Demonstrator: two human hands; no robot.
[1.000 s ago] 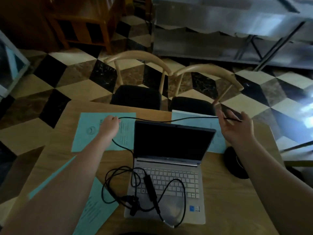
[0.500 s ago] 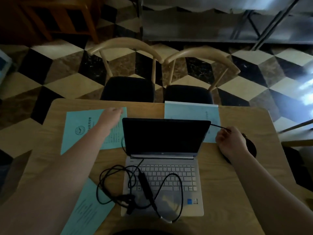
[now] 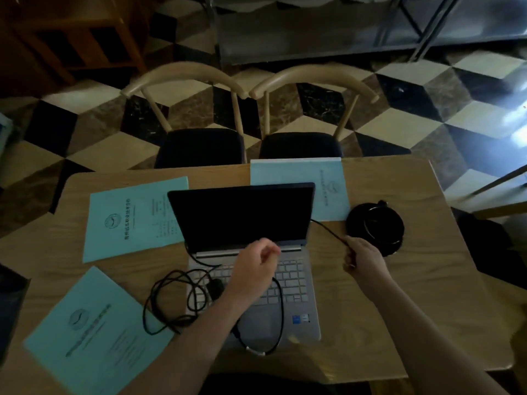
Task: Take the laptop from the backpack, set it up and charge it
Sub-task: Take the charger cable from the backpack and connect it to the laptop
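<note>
A silver laptop (image 3: 296, 306) stands open on the wooden table (image 3: 413, 295), its screen dark. A black charger cable (image 3: 171, 303) lies in loops over the keyboard and on the table to the laptop's left. One strand runs behind the screen and comes out at its right side. My right hand (image 3: 363, 259) pinches that strand's end just right of the laptop's hinge. My left hand (image 3: 253, 269) hovers over the keyboard with fingers loosely curled, holding nothing. The backpack is not in view.
Three light-blue paper booklets lie on the table: one at back left (image 3: 128, 220), one at front left (image 3: 91, 332), one behind the screen (image 3: 328, 181). A round black object (image 3: 375, 226) sits right of the laptop. Two wooden chairs (image 3: 199, 143) stand across the table.
My left hand let go of the cable at back left and came over the keyboard. My right hand drew the cable end down beside the laptop's right edge.
</note>
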